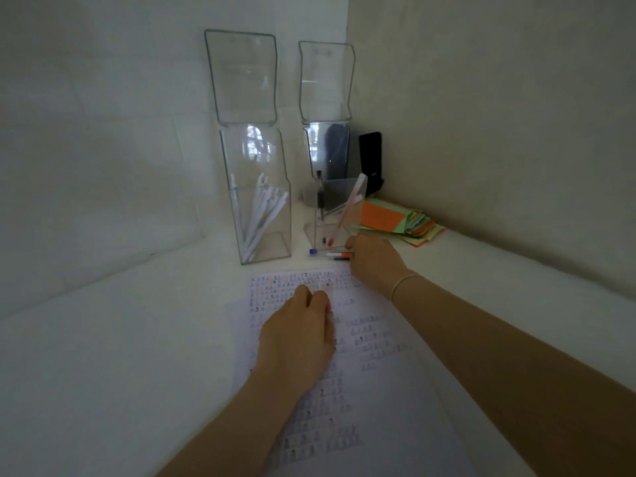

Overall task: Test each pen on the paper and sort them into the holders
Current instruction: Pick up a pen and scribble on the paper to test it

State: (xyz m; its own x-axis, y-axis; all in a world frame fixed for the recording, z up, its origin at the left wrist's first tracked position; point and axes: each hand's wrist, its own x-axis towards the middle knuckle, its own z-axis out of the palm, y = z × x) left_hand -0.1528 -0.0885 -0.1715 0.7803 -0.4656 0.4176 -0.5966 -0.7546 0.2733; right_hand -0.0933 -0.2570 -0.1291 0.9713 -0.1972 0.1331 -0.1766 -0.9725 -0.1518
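You look down and forward from your one head-worn camera, close over the paper (361, 356), with the corner holders (261, 201) toward twelve o'clock.

We see an office desk corner; clear acrylic pen holders (263, 201), coloured note papers (399, 218), printed sheet (371, 356).

White paper (364, 390) printed with rows of small marks in grey, blue and pink; clear left holder (256, 187) filled with white pens (261, 218); clear right holder (330, 208) containing a pink pen (351, 201) and a black pen (320, 197); blue-capped pen (321, 251) on the white tabletop (120, 339); orange and pale green paper stack (395, 220) near the back right corner; black object (371, 156) behind it
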